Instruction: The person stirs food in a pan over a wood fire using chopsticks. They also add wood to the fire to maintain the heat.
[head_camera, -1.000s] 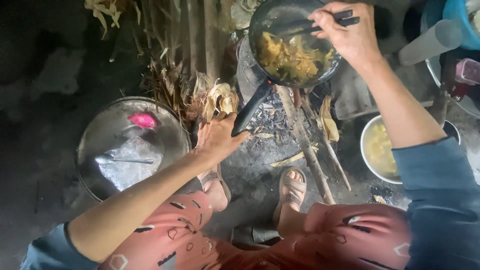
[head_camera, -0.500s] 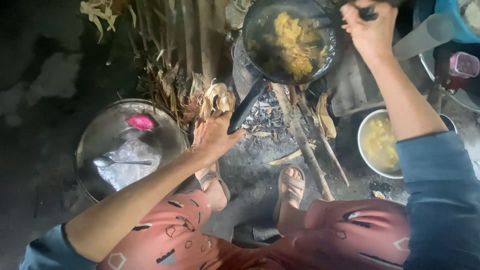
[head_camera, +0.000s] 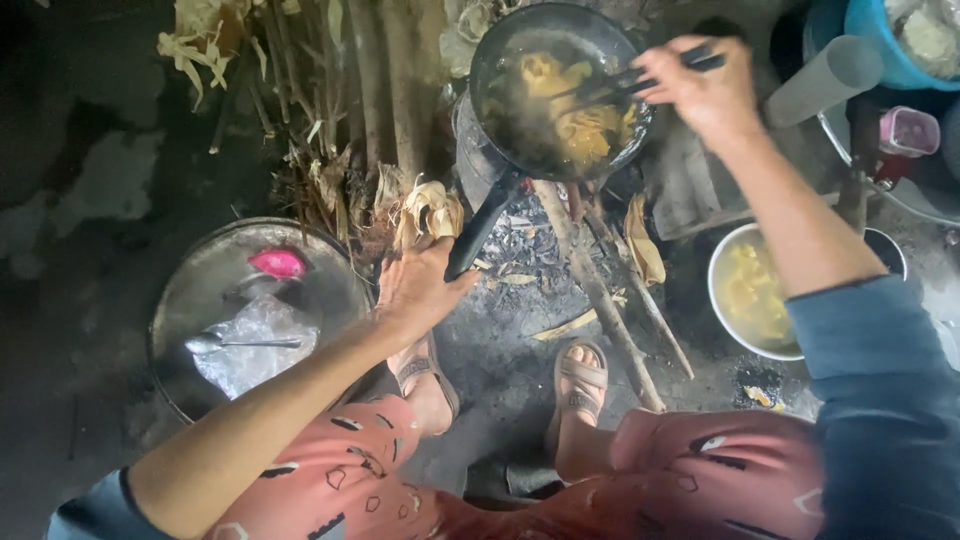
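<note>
A black frying pan (head_camera: 500, 110) with yellow food (head_camera: 575, 115) in it stands on a wood fire at the top middle. My left hand (head_camera: 420, 285) grips the end of the pan's long black handle (head_camera: 480, 225). My right hand (head_camera: 705, 90) holds a dark utensil (head_camera: 640, 78) whose tip reaches into the food. My feet in sandals rest on the ground below the fire.
A round metal tray (head_camera: 190, 290) at left carries a spoon (head_camera: 235, 343), clear plastic and a pink object (head_camera: 278, 263). A white bowl (head_camera: 722, 310) of yellow food sits at right. Firewood sticks (head_camera: 600, 300), dry husks (head_camera: 425, 210), a blue tub (head_camera: 875, 50) and a grey tube (head_camera: 825, 80) surround the fire.
My right hand has moved the utensil down and left across the pan, stirring the food. My left hand has kept its grip on the handle.
</note>
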